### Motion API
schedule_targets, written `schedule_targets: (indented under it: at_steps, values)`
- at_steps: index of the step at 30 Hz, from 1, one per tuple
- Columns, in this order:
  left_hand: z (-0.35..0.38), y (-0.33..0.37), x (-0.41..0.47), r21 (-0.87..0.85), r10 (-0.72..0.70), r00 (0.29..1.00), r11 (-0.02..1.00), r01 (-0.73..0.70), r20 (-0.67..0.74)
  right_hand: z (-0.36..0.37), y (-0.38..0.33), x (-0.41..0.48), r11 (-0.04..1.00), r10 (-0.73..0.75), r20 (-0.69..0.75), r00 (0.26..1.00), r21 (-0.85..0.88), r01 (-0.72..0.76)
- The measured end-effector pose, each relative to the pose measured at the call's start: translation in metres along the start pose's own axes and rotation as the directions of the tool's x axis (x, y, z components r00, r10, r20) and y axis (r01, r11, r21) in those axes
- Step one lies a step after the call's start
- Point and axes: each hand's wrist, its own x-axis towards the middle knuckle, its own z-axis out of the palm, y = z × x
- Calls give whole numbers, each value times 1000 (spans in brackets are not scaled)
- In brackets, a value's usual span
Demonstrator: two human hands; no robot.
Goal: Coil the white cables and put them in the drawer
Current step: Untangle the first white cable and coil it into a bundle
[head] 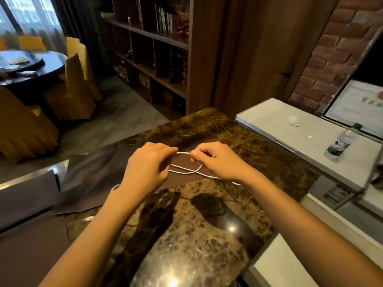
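Observation:
A thin white cable (187, 170) lies in crossed loops on a brown mat (91, 179) on the marble counter (207, 235). My left hand (148, 168) pinches one end of a loop, and my right hand (215, 160) pinches the other end, with a short stretch of cable taut between the fingertips. Loose cable runs under my right wrist to about (234, 182), and another bit shows by my left wrist. A small white plug end (88, 219) lies on the counter near my left forearm. No drawer is in view.
A coiled black cable (209, 206) lies on the counter near my right forearm. A white cabinet top (290, 129) to the right holds a plastic water bottle (342, 142) and small white bits. Bookshelves, a round table and yellow chairs stand behind.

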Motion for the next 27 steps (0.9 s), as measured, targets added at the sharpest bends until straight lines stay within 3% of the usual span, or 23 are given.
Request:
schedule_targets:
  at_steps: [3, 11, 16, 22, 27]
  values:
    - [4, 19, 4, -27, 101, 995, 995, -101, -5, 8, -10, 1, 1000, -16, -28, 999, -23, 15]
    - [1, -14, -3, 35, 47, 999, 998, -46, -23, 7, -5, -12, 995, 48, -73, 996, -79, -53]
    - [5, 4, -1, -32, 189, 981, 981, -190, -37, 19, -20, -5, 997, 45, -73, 996, -53, -49]
    - [-3, -30, -6, 64, 58, 994, 997, -52, -91, -3, -3, -17, 990, 62, -89, 994, -119, -73]
    - [14, 26, -1, 3, 175, 984, 985, -175, -34, 0, -4, -17, 994, 26, -75, 997, -107, -34]
